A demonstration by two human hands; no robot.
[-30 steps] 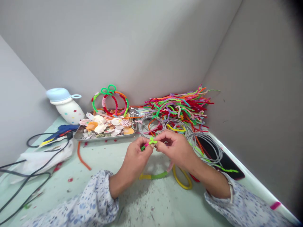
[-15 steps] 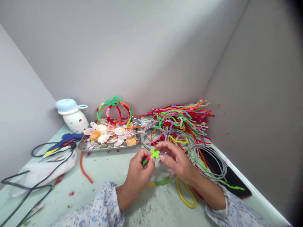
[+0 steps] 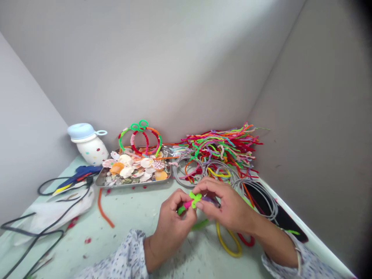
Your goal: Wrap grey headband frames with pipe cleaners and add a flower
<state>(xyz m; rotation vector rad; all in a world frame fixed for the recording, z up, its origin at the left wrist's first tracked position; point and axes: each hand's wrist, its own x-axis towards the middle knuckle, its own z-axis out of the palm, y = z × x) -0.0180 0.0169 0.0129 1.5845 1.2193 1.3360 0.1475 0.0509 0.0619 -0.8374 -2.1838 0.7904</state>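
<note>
A small lime-green pipe-cleaner flower [image 3: 195,199] sits at the middle, on a band wrapped in pink and green pipe cleaner [image 3: 183,209]. My left hand [image 3: 171,228] pinches this wrapped band between thumb and fingers just left of the flower. Thumb and fingertips of my right hand [image 3: 229,205] close on the flower's right side, with a purple stretch of the band behind them. Most of the band is hidden by the hands; a green part [image 3: 200,224] shows below.
Behind stands a metal tray [image 3: 133,185] of seashells with wrapped hoops [image 3: 147,133] on it. Coiled grey wire [image 3: 187,182] and a pipe-cleaner pile [image 3: 221,143] lie at the back right. To the left are a white bottle [image 3: 93,149], black cable [image 3: 43,232] and pliers [image 3: 75,176].
Both hands have moved slightly down and to the right with the flower and band. My right fingers have closed in nearer the flower and now touch its petals.
</note>
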